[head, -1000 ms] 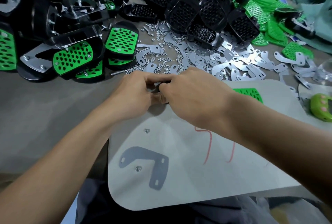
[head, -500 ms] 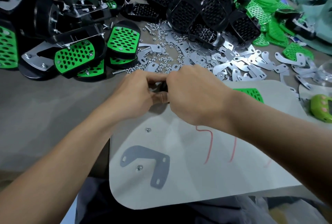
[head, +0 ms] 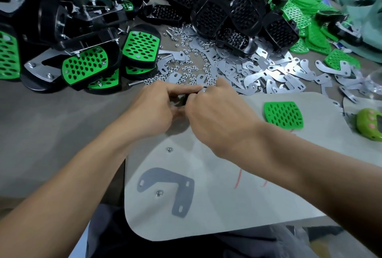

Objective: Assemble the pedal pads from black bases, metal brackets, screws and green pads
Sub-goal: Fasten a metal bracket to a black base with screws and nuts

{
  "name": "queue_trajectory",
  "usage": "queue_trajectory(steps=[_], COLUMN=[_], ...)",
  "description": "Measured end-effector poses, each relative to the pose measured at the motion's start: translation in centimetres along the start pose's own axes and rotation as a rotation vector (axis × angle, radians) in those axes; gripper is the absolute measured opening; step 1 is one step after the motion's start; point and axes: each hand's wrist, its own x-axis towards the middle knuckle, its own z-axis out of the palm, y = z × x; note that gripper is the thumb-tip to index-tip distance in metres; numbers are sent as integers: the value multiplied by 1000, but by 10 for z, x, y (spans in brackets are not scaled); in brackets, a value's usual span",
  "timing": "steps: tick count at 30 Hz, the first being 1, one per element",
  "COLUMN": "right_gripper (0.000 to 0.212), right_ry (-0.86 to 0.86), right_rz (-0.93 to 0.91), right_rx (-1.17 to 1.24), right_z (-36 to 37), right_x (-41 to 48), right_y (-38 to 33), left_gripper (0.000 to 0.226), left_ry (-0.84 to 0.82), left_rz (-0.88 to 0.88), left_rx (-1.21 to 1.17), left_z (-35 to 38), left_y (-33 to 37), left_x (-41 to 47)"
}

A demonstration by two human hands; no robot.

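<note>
The left hand curls its fingers round a small black part — it sits right between both hands. The right hand pinches it from the other side. A green pad lies near, right of that hand, on the pale board.

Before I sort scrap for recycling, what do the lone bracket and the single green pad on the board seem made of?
Bracket: likely sheet metal, thin and flat, matte grey, punched slots. Green pad: probably moulded plastic, uniform bright colour, faint sheen, oval holes.
</note>
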Motion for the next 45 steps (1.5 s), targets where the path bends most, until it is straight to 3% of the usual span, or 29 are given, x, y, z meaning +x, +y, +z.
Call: queue_trajectory(steps=[3,7,10,17,24,26,27,30,33,37,39,41,43,45], right_gripper=[31,35,18,16,35,27,17,22,11,16,15,16,13,19], right_ry=[16,23,37,21,20,19,36,39,11,30,51,79,224,321], right_rz=[53,114,127,-77,148,186,175,62,-10,-10,37,201,434,553], right_rx=[21,45,28,26,155,176,148,32,6,-17,109,326,592,877], right_z=[3,4,2,6,9,8,8,8,11,9,6,9,14,23], right_x=[-1,-1,-4,1,-2,-4,-5,-5,-3,-2,0,2,2,-1], right_y=[5,9,13,17,9,10,11,9,5,-3,5,26,54,71], left_gripper=[66,45,50,54,52,57,55,47,52,58,54,53,56,57], left_ry=[-11,5,8,-27,2,-8,-13,-15,-29,7,2,-15,-15,-4], left_rz=[-10,-12,14,-11,1,16,20,3,10,13,11,12,21,18], left_rx=[19,55,93,32,52,73,69,-4,-29,26,47,64,49,55], left_z=[0,0,-1,0,-1,-1,0,2,4,2,1,1,0,-1], left_y=[2,2,1,-2,-4,-5,-4,-4,-9,-10,-7,-7,-8,-5], left_x=[1,2,2,1,3,4,3,2,3,2,1,3,2,1])
